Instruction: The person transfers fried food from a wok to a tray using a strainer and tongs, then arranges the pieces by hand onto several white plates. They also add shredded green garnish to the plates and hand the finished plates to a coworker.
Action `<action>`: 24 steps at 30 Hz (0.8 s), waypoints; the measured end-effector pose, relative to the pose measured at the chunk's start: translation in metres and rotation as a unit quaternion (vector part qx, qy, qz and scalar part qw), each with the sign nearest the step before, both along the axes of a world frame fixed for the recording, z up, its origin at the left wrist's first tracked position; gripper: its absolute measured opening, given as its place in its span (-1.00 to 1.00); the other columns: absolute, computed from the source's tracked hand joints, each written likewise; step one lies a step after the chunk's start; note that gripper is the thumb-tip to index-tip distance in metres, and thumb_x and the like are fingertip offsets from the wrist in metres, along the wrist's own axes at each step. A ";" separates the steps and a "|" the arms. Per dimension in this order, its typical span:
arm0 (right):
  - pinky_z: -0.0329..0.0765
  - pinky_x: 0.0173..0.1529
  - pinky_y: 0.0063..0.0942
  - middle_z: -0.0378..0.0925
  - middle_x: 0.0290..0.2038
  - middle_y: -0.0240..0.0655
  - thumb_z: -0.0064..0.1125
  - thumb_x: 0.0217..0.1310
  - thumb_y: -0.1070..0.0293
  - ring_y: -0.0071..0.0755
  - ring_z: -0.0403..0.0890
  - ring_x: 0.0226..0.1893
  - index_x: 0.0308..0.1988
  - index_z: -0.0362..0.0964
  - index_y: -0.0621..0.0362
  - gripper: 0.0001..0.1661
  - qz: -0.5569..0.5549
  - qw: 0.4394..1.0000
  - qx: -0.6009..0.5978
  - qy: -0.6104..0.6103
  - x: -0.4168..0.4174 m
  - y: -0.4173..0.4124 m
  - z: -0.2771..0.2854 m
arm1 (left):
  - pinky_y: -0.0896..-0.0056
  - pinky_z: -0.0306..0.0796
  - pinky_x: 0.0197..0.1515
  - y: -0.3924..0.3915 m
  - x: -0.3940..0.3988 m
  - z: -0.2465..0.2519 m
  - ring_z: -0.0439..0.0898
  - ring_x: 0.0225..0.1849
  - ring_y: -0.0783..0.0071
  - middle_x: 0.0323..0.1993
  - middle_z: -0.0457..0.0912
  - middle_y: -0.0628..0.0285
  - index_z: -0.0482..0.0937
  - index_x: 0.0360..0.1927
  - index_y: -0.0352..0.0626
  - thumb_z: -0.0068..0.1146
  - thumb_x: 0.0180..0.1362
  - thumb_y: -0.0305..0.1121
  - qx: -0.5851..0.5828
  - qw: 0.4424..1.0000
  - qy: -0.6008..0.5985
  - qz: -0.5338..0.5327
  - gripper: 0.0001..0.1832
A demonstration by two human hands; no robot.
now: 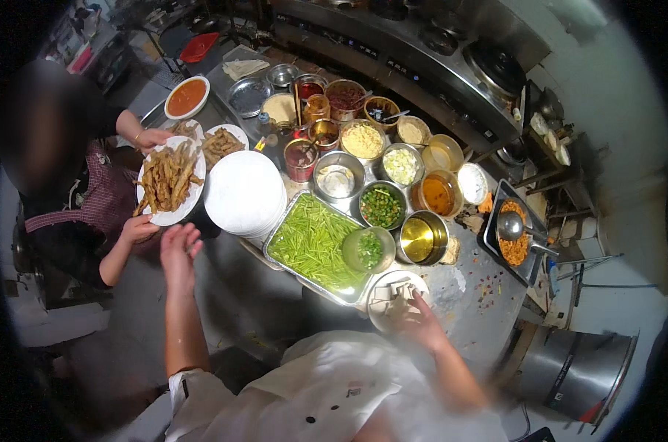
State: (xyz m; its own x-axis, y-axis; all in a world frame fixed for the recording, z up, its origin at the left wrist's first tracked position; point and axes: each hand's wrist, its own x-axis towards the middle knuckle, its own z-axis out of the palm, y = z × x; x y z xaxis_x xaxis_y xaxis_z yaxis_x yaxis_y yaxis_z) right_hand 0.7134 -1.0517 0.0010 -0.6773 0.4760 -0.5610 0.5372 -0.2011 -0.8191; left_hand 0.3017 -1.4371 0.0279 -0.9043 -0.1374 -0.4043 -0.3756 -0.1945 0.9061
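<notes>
My left hand (180,251) is raised with its fingers apart, holding nothing, just below a white oval plate of fried food strips (168,177) that a co-worker grips in both hands. Over a white plate of pale sliced pieces (392,293), at the table's near edge, is my right hand (420,321), fingers spread; whether they touch the plate is hidden by blur. A tray of cut green stalks (312,237) lies between my hands, with a clear bowl of chopped greens (370,250) at its right end. A stack of white plates (244,192) stands left of the tray.
Bowls of minced garlic (362,139), chopped scallion (400,164) and yellow oil (418,242) crowd the metal table. At its right, a ladle (509,225) lies over a tray of orange-brown food (513,251). The co-worker (107,188) stands at the left. Behind runs a stove (422,66).
</notes>
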 end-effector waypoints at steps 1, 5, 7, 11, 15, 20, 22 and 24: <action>0.58 -0.13 -0.50 0.49 0.00 -0.30 0.30 0.26 0.39 -0.53 0.53 -0.17 0.34 0.23 0.16 -0.29 0.027 1.000 -0.006 -0.007 -0.016 -0.009 0.014 | 0.44 0.53 -0.15 -0.001 -0.002 -0.020 0.60 -0.15 0.48 -0.07 0.62 0.17 0.38 0.12 -0.19 0.07 0.35 -0.39 -0.055 0.997 -0.002 -0.061 -0.69; 0.50 0.10 -0.48 0.48 0.18 -0.18 0.31 0.30 0.22 -0.43 0.55 -0.01 0.33 0.25 0.24 -0.28 0.086 0.994 -0.065 0.001 -0.142 -0.034 0.050 | 0.49 0.44 -0.19 -0.002 -0.035 -0.110 0.53 -0.15 0.58 -0.12 0.60 0.28 0.41 0.12 -0.23 0.24 0.28 -0.26 -0.222 0.967 0.020 -0.127 -0.56; 0.49 0.13 -0.44 0.50 0.16 -0.11 0.20 0.35 0.00 -0.30 0.58 -0.03 0.34 0.23 0.24 -0.23 0.194 0.977 0.065 0.054 -0.220 -0.038 0.014 | 0.53 0.41 -0.28 0.004 -0.056 -0.118 0.50 -0.31 0.62 -0.31 0.57 0.38 0.50 -0.03 -0.24 0.28 0.25 -0.23 -0.224 0.963 0.021 -0.150 -0.64; 0.46 0.22 -0.31 0.53 0.11 0.15 0.18 0.27 -0.07 -0.12 0.55 0.18 0.18 0.42 0.35 -0.25 0.213 0.973 0.083 -0.028 -0.370 -0.062 -0.023 | 0.58 0.33 -0.48 0.016 -0.086 -0.109 0.43 -0.54 0.65 -0.50 0.51 0.46 0.57 -0.26 -0.18 0.31 0.23 -0.23 -0.197 0.966 -0.004 -0.165 -0.76; 0.44 0.24 -0.29 0.51 0.13 0.17 0.11 0.22 -0.17 0.04 0.56 0.14 0.05 0.50 0.47 -0.19 0.249 0.961 0.094 -0.075 -0.432 -0.071 -0.064 | 0.60 0.31 -0.55 0.007 -0.102 -0.124 0.43 -0.58 0.65 -0.51 0.52 0.43 0.55 -0.28 -0.15 0.31 0.22 -0.27 -0.181 0.967 -0.047 -0.173 -0.80; 0.51 0.18 -0.29 0.61 -0.01 0.09 0.19 0.13 -0.15 0.02 0.63 0.04 -0.06 0.59 0.39 -0.26 0.281 0.938 0.160 -0.121 -0.445 -0.070 -0.085 | 0.63 0.35 -0.50 0.001 -0.109 -0.128 0.47 -0.52 0.64 -0.44 0.55 0.42 0.54 -0.17 -0.16 0.31 0.22 -0.32 -0.107 0.974 -0.097 -0.176 -0.78; 0.54 0.14 -0.29 0.63 -0.03 0.06 0.26 0.06 -0.14 0.00 0.65 0.01 -0.08 0.61 0.36 -0.27 0.272 0.939 0.167 -0.125 -0.445 -0.069 -0.082 | 0.63 0.37 -0.48 -0.009 -0.113 -0.134 0.47 -0.50 0.64 -0.44 0.55 0.43 0.54 -0.14 -0.16 0.31 0.22 -0.32 -0.083 0.973 -0.107 -0.184 -0.76; 0.57 0.11 -0.30 0.64 -0.04 0.04 0.35 -0.03 -0.15 -0.02 0.67 -0.02 -0.09 0.62 0.33 -0.26 0.251 0.942 0.180 -0.127 -0.447 -0.067 -0.083 | 0.63 0.38 -0.45 -0.012 -0.117 -0.132 0.47 -0.49 0.64 -0.43 0.55 0.44 0.54 -0.11 -0.15 0.31 0.22 -0.32 -0.078 0.970 -0.110 -0.201 -0.75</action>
State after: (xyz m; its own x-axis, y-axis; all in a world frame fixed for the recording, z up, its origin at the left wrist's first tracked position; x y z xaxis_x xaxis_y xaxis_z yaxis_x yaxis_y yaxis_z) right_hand 0.2666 -1.1191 -0.0817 -0.7335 0.3218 -0.5987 0.6785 0.3976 -0.6177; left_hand 0.1848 -1.4489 -0.1040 -0.7912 0.1333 -0.5969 -0.5811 0.1407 0.8016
